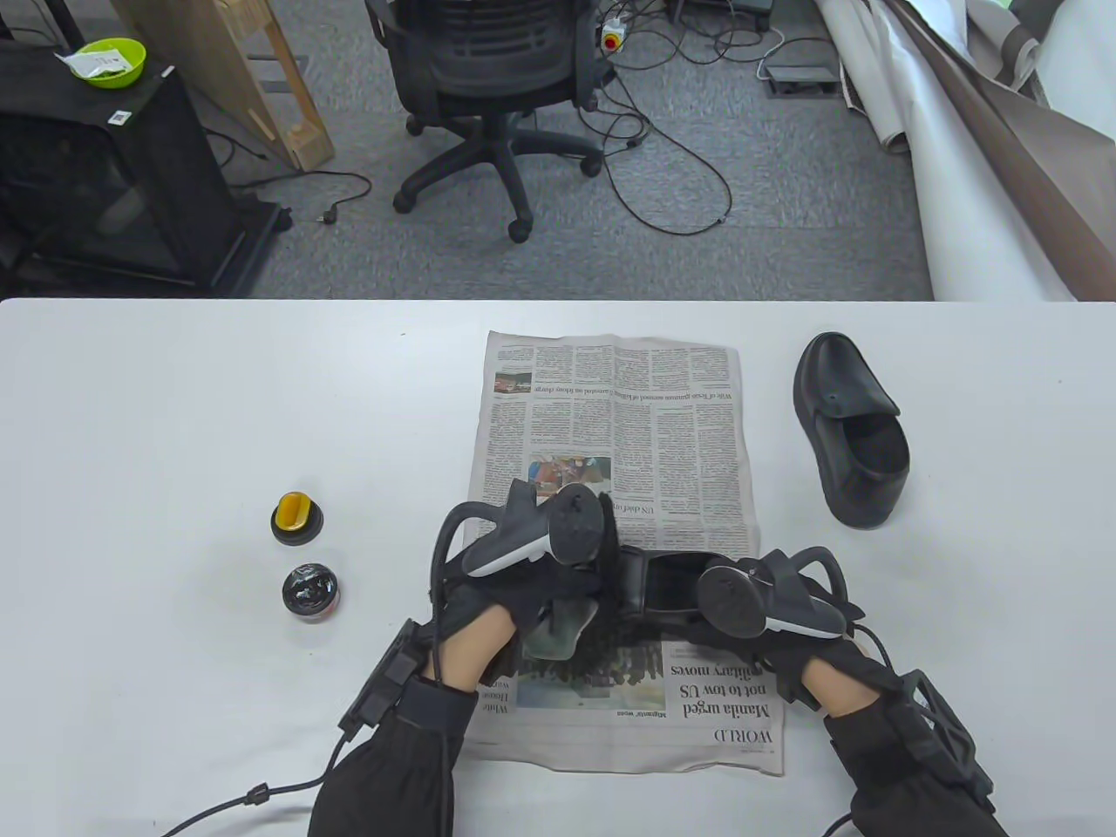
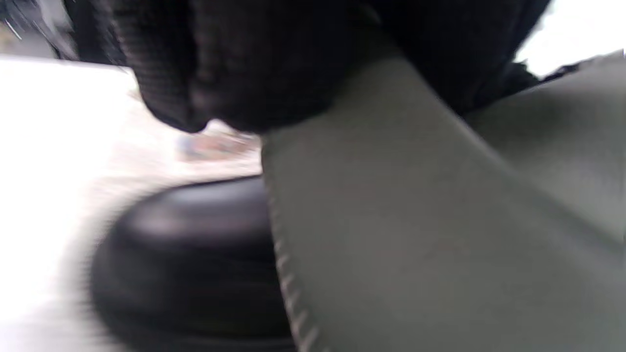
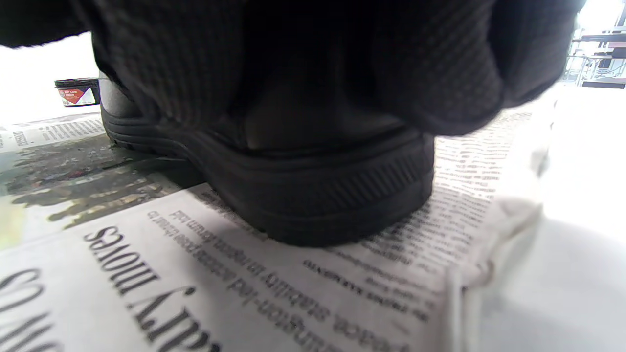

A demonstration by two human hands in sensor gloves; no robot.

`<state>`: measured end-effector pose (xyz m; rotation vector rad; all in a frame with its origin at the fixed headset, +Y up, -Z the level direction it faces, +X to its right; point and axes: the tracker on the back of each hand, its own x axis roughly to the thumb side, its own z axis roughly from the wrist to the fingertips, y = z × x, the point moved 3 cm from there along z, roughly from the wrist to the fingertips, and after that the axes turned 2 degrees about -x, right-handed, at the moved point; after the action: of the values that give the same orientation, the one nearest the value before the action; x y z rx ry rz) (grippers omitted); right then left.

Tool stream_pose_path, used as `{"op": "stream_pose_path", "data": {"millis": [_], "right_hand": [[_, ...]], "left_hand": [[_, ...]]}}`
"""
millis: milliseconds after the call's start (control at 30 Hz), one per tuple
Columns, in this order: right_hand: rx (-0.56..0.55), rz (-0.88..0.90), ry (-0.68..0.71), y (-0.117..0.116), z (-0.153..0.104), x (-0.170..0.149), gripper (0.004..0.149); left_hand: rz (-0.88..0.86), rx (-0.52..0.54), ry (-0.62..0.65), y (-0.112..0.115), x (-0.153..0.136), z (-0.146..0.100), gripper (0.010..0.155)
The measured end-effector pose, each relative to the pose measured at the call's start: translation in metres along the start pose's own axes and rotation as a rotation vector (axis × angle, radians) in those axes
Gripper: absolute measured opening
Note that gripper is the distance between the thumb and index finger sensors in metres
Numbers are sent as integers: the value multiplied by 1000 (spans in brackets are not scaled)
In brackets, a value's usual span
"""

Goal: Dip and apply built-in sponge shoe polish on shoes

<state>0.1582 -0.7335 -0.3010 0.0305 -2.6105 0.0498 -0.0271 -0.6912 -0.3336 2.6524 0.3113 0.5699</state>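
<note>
On the near half of the unfolded newspaper sheet (image 1: 610, 453), a black leather slip-on shoe (image 1: 667, 588) is lying with its long axis running left to right across the table view. Its heel is sitting under the right hand (image 1: 767, 602) and its toe end is passing under the left hand (image 1: 532, 567), so it is pointing toward the person's left. The right wrist view is showing the ribbed black sole and heel (image 3: 332, 195) resting flat on the newsprint, with the right hand's gloved fingers (image 3: 303, 63) curling down over the back of the shoe and gripping it.

The left hand is pinching a grey-green cloth (image 1: 558, 632) and pressing it down over the toe area. In the left wrist view the cloth (image 2: 415, 220) is draping across the rounded black toe (image 2: 195, 254); that frame is blurred, so exact finger placement is probably a pinch at the cloth's top edge, not certain.

A second black slip-on shoe (image 1: 850, 436) is standing on the white table (image 1: 174, 392), well apart at the right, off the newspaper, with its toe pointing away from the person.

Left of the newspaper, a small round open tin of black polish (image 1: 310, 593) is sitting on the table. Just beyond it is lying its black lid with the yellow knob (image 1: 296, 518).
</note>
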Motion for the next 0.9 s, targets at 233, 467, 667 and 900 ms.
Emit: {"op": "stream_pose_path", "data": {"millis": [233,467,667,900], "right_hand": [[1,-4,3,0,0,1,38],[0,-6,1,0,0,1,38],[1,-7,-1,0,0,1,38],[-2,-4,1,0,1,1,38]], "left_hand": [[-12,-142,-69,20,-3,27,65],[176,-203,-254,18,-35,22,62],[382,-173,-428,3,-56,13,59],[-38,84,-56,-10,-7,25,57]]}}
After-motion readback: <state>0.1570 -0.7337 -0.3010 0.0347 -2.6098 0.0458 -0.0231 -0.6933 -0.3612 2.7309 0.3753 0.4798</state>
